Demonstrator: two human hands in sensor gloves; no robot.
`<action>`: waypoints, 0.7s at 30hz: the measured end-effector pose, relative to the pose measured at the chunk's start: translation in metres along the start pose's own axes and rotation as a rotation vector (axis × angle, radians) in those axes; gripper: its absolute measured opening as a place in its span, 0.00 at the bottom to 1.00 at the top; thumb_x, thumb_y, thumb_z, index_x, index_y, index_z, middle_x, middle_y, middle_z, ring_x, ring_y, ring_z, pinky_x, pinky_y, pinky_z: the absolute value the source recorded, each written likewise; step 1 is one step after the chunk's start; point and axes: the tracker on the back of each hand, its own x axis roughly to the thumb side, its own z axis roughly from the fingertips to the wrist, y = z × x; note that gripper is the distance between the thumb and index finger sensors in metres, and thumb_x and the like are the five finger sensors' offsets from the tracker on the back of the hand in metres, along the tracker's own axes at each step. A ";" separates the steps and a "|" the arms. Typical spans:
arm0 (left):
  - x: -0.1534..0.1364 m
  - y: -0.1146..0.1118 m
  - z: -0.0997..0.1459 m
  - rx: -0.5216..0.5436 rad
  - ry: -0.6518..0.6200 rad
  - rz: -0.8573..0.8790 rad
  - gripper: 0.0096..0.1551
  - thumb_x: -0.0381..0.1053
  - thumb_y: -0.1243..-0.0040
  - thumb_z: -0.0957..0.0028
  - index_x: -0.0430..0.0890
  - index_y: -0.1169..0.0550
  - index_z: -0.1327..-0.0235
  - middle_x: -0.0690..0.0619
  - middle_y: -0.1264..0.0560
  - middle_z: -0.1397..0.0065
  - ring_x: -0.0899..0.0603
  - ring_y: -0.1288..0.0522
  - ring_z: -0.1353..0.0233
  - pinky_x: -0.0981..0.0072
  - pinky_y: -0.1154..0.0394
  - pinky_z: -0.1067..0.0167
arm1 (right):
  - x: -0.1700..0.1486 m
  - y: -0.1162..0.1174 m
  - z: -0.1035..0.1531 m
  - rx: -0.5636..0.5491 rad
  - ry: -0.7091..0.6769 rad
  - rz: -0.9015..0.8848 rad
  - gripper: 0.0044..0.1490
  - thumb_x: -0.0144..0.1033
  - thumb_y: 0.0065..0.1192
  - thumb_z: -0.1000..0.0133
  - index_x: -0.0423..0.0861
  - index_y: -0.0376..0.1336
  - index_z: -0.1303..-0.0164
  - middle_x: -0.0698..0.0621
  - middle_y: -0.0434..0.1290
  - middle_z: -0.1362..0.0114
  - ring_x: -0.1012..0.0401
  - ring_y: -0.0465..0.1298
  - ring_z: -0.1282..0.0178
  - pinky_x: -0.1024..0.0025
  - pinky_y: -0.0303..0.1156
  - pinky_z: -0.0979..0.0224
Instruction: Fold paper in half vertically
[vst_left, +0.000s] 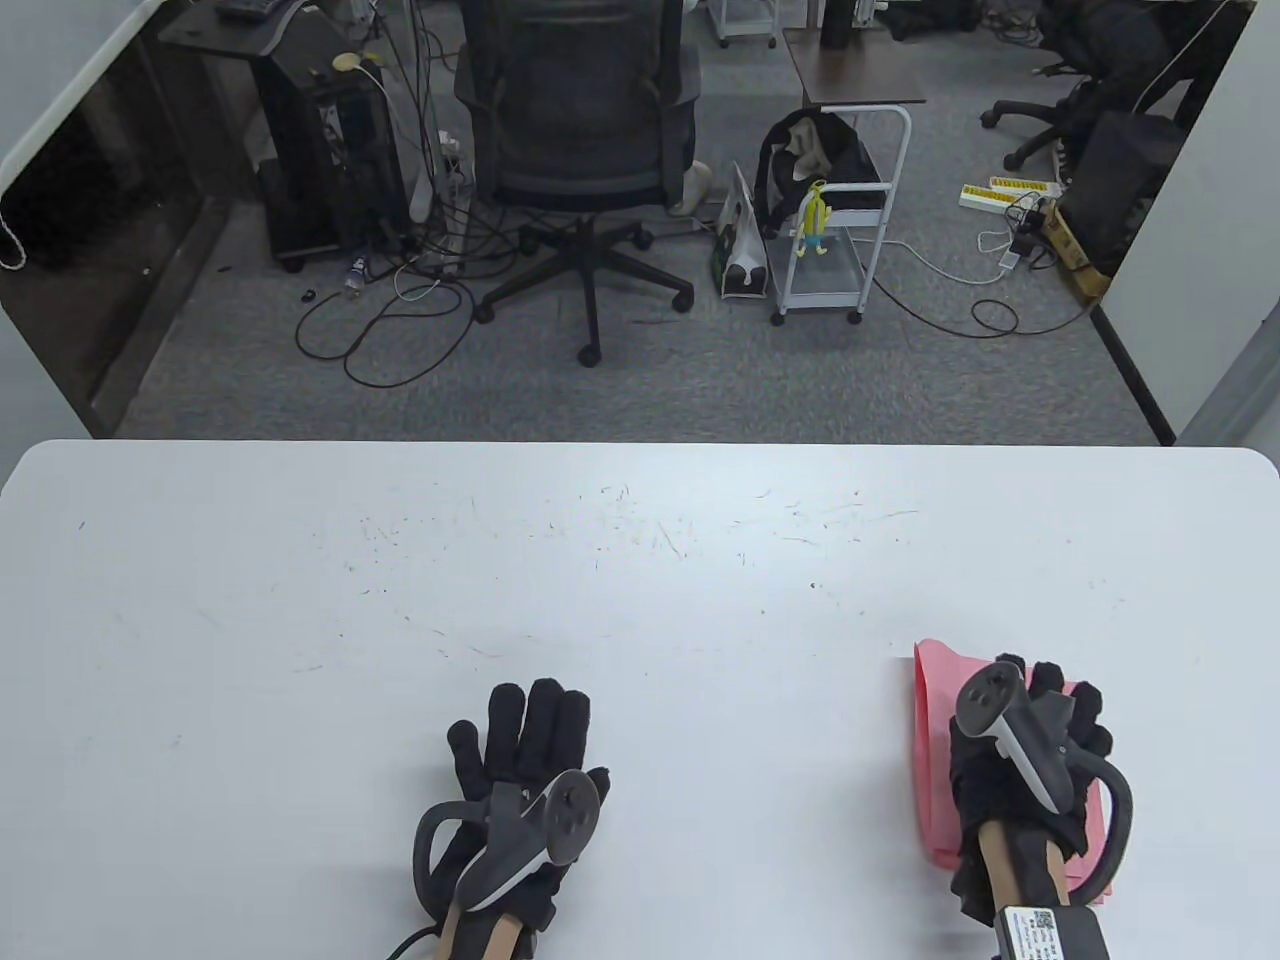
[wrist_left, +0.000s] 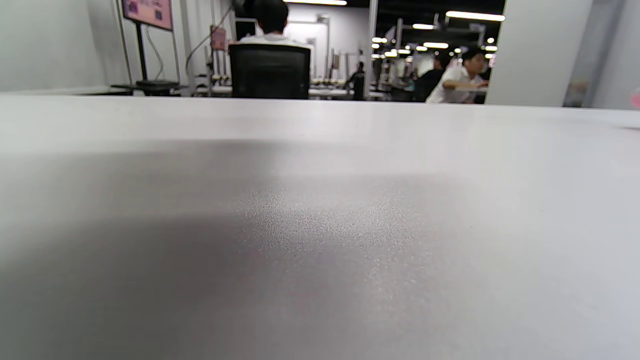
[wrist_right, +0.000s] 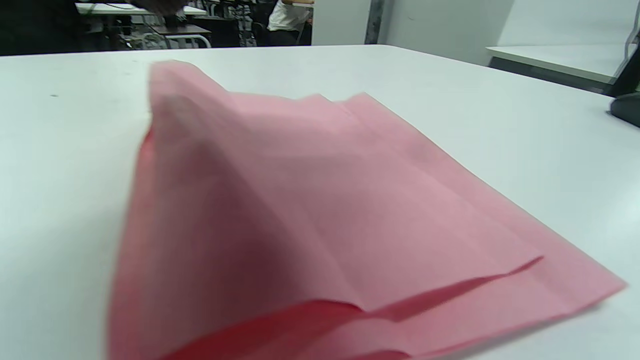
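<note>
A pink paper (vst_left: 932, 770) lies folded on the white table (vst_left: 640, 600) at the front right. My right hand (vst_left: 1060, 710) rests on top of it, and the tracker hides most of the fingers. In the right wrist view the paper (wrist_right: 325, 200) lies in two layers; the upper layer bulges up at the left and the layers gape at the near edge. No fingers show there. My left hand (vst_left: 530, 740) lies flat on the bare table at the front centre-left, fingers spread and holding nothing. The left wrist view shows only the table top (wrist_left: 320, 225).
The table's far edge (vst_left: 640, 443) runs across the middle of the table view. Beyond it on the floor are an office chair (vst_left: 580, 150), a white cart (vst_left: 840, 230) and cables. The table top carries small scratch marks (vst_left: 640, 520).
</note>
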 end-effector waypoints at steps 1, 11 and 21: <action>0.000 0.000 0.000 -0.001 0.000 -0.001 0.46 0.69 0.69 0.40 0.56 0.62 0.12 0.51 0.65 0.07 0.32 0.65 0.10 0.23 0.60 0.22 | 0.005 -0.002 0.003 -0.006 -0.017 -0.001 0.50 0.57 0.53 0.46 0.58 0.34 0.22 0.49 0.36 0.14 0.42 0.35 0.16 0.40 0.40 0.18; -0.001 -0.001 0.000 -0.008 0.007 0.000 0.46 0.69 0.69 0.40 0.56 0.62 0.12 0.51 0.65 0.07 0.32 0.65 0.10 0.23 0.60 0.22 | 0.093 -0.012 0.059 -0.066 -0.302 0.013 0.50 0.58 0.52 0.46 0.60 0.32 0.22 0.49 0.32 0.14 0.42 0.31 0.17 0.38 0.36 0.19; -0.005 -0.001 -0.002 -0.004 0.020 0.008 0.46 0.69 0.69 0.39 0.56 0.62 0.12 0.51 0.65 0.07 0.32 0.65 0.10 0.23 0.60 0.22 | 0.156 0.039 0.099 0.009 -0.562 0.087 0.51 0.59 0.51 0.47 0.60 0.31 0.22 0.50 0.28 0.15 0.43 0.29 0.17 0.38 0.34 0.19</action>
